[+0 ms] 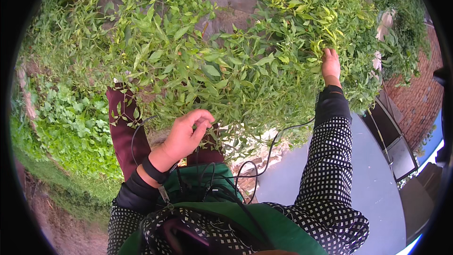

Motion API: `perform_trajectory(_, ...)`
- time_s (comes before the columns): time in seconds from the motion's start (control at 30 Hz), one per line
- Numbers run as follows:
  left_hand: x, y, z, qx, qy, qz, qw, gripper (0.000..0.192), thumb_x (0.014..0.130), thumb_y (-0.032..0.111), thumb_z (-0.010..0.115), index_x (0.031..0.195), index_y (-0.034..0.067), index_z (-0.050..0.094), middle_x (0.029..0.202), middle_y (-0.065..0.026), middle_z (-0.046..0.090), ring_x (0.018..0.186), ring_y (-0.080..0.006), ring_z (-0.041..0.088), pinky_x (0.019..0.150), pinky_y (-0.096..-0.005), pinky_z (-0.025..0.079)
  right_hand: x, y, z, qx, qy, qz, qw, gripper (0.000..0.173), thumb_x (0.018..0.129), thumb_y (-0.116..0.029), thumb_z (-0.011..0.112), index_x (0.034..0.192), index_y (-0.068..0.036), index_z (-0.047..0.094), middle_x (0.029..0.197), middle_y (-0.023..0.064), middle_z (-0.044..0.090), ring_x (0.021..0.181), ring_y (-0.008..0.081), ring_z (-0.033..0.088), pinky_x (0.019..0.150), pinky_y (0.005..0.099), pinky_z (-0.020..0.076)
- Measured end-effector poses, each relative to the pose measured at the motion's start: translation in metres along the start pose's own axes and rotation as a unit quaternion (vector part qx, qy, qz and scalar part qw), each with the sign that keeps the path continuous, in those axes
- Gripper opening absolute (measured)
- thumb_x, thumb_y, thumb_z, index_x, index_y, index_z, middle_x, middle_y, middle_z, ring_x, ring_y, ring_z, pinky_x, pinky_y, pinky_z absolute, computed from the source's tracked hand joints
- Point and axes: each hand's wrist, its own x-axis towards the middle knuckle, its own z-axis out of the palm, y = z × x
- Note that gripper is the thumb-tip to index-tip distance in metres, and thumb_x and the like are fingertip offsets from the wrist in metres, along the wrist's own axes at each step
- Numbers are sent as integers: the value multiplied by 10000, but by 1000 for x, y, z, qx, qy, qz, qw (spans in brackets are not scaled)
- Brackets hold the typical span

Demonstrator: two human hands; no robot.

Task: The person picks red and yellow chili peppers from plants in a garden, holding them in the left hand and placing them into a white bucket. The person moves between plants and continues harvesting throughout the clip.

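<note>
Leafy green plants, which look like pepper plants, fill the space before me. My right hand is stretched out to the right side of the plants. Its fingertips reach the yellow-green foliage, and leaves hide what they touch. Slender yellow-green shapes hang just beyond it; I cannot tell whether they are leaves or peppers. My left hand hovers before my lap, fingers curled towards the thumb. Whether something small sits between those fingertips is unclear. Leaves lie close to it.
A black cable loops from my lap towards my right sleeve. A green bag or apron covers my front. Low leafy greens grow at left. On the right are a smooth grey surface, a dark-framed panel and brickwork.
</note>
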Motion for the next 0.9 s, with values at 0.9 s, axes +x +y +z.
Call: perform_trajectory(0.9,-23,-114,53,-268,-156,-34,950,187,873,33,511,1060,35,503,954,-68,592,864,-158,599,731,-271,472,176,-140,67,-150,-174,-53,972,228,828,-114,446,934,-35,632,996,194,623,928,339,607,805,411,491)
